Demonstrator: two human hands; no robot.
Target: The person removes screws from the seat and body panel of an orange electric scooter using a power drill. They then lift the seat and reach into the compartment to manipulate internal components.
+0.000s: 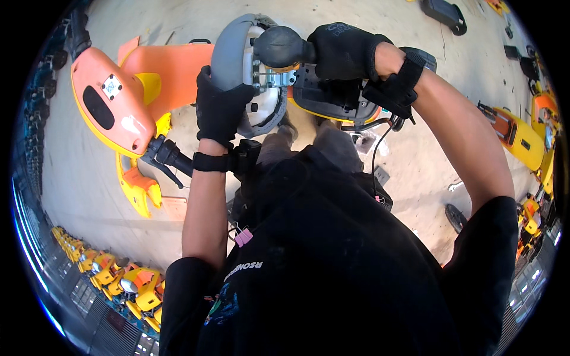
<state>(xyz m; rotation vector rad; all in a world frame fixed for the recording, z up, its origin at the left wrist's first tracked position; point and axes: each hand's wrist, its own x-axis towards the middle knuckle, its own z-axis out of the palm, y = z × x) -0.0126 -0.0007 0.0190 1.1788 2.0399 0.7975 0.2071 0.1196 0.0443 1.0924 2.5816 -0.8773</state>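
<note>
A scooter's grey seat (233, 54) is tipped up, its white underside (273, 107) turned to the right. In its black glove, my left hand (222, 107) grips the seat's near part, thumb along the grey cover. My right hand (344, 52), also gloved, is closed round the handle of a black power drill (278, 47). The drill's rounded body hangs over a metal hinge bracket (279, 78) between the seat and the black rear compartment (332, 95). The drill's tip and whatever it touches are hidden beneath its body.
The scooter's orange front (113, 101) with handlebar grip (172, 155) stands at the left. An orange-and-yellow body panel (139, 184) lies on the floor. A wrench (455, 186) and a black wheel-like disc (456, 218) lie right. Several yellow scooters (142, 288) line the lower left.
</note>
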